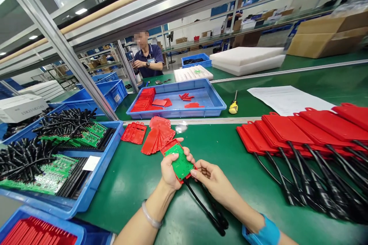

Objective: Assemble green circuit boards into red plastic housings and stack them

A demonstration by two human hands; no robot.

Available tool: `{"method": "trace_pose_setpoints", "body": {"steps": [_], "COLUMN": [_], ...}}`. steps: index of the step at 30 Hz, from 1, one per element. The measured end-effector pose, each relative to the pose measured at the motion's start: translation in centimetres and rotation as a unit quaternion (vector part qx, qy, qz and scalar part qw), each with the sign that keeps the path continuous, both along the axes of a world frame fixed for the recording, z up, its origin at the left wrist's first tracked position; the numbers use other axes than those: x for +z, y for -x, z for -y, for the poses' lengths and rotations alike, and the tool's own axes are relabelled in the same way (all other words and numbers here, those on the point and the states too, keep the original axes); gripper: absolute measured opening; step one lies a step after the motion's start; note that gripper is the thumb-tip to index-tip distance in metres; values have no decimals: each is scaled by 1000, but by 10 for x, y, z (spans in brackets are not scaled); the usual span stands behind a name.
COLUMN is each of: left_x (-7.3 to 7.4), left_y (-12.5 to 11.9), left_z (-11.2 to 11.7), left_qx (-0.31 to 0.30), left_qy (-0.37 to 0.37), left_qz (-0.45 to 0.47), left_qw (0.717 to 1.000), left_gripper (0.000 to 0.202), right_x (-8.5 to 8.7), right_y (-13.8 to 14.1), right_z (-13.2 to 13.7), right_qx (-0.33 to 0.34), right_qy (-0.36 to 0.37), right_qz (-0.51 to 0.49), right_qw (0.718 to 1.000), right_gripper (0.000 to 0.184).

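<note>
My left hand (169, 170) grips a red plastic case half (168, 147) with a green circuit board (179, 162) seated in it, low in the centre of the view. My right hand (211, 178) pinches the lower right corner of the same assembly. Two black cables (205, 208) run from the board's lower end down across the green mat toward me. Just beyond my hands lies a loose pile of red case halves (156, 138).
Blue bins at left hold green boards with black cables (51, 160). A blue tray with red parts (176, 101) sits ahead, and a yellow-handled screwdriver (234, 105) beside it. Finished red units with cables (301, 134) are rowed at right. A person sits across the bench (148, 59).
</note>
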State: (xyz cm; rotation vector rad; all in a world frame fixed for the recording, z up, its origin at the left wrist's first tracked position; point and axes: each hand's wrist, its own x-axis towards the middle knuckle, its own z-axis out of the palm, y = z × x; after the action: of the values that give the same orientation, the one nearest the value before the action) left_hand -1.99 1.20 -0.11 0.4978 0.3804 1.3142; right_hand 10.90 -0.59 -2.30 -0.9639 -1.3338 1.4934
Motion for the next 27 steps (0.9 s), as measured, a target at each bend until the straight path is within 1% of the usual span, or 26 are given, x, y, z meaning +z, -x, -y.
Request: {"method": "trace_pose_setpoints", "body": {"steps": [1,3,5,7,8,9,10,11,13,14,15,16,17,18,19,20,21,22,23,24,25,26,27], "left_x": [-1,-3,-2,1,2,3,3,2,-1,-3,-5,-7,-8,-10,-11,-11,-12,-12,-12,-12,-11,-10,-10], "left_y": [0,3,7,12,14,14,14,13,10,9,8,6,6,5,5,5,4,4,4,4,3,3,3], "left_z": [-1,-4,-6,-6,-5,-3,-1,1,4,5,6,6,5,5,4,3,3,2,2,2,2,2,2], "left_qx": [4,2,-20,-58,-85,-124,-172,-223,-303,-325,-335,-337,-337,-332,-325,-319,-317,-319,-324,-327,-329,-327,-323], "left_qy": [15,47,64,55,44,30,15,4,-6,-6,-6,-8,-13,-19,-28,-33,-36,-36,-37,-38,-39,-39,-39], "left_qz": [9,29,50,62,63,59,49,37,14,4,0,1,7,14,22,28,30,27,21,15,10,7,5], "left_qw": [1000,998,996,995,993,990,984,974,953,946,942,941,942,943,945,947,947,947,945,944,943,944,946], "left_gripper": [47,48,50,51,49,46,41,37,34,34,35,36,38,42,46,51,54,57,58,59,60,62,64], "right_x": [-2,-3,-2,-2,-2,-2,-2,-1,4,8,13,17,21,24,26,26,25,22,20,17,15,13,13], "right_y": [1,1,-1,-4,-5,-5,-4,-1,11,20,30,42,54,67,78,89,98,106,113,118,121,124,125], "right_z": [1,2,-2,-13,-22,-33,-45,-57,-81,-91,-99,-105,-109,-110,-110,-110,-108,-107,-106,-105,-106,-107,-109], "right_qx": [-10,4,24,5,-15,-32,-39,-37,-9,13,38,67,96,123,145,160,170,176,180,183,188,191,191], "right_qy": [-2,3,31,66,57,23,-29,-90,-196,-231,-260,-292,-320,-349,-384,-426,-472,-515,-551,-575,-586,-590,-591], "right_qz": [11,18,6,-5,13,48,95,145,219,235,243,253,258,268,287,312,339,363,379,384,377,367,354], "right_qw": [1000,1000,999,998,998,998,994,985,956,944,934,920,906,889,866,834,796,756,722,699,692,693,699], "right_gripper": [38,40,42,44,45,44,43,39,30,25,20,20,25,34,45,54,59,58,52,41,29,18,11]}}
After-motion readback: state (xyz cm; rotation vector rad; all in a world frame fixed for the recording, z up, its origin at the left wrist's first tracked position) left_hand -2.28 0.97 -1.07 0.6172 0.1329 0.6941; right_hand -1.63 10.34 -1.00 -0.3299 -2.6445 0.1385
